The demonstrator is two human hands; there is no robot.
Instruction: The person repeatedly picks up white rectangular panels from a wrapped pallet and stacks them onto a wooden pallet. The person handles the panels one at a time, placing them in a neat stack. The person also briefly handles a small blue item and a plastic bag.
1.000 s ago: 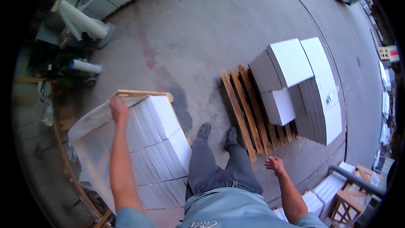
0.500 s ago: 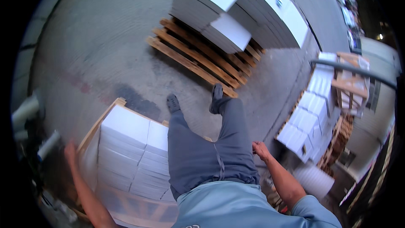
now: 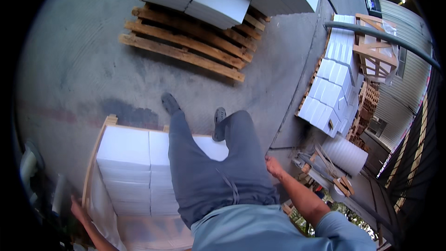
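Note:
My left hand hangs low at the left, close beside the upright wooden edge board of a crate; its fingers look loosely stretched, though dim and blurred. I cannot tell whether it touches the board. Inside the crate stand stacked white sheets or boards, with clear plastic film hanging along the side. My legs hide part of the stacks. At my right thigh, my right hand is closed with curled fingers; whatever it may hold is too small to make out.
Ahead lies a wooden pallet bearing tall white stacks. To the right are strapped white stacks, a wooden crate, a grey bar and a white roll. Wrapped rolls stand at the left.
My view and body have turned, so the pallet ahead sits farther left and higher. My feet have stepped. My left hand has dropped lower beside the crate edge; my right stays near the thigh.

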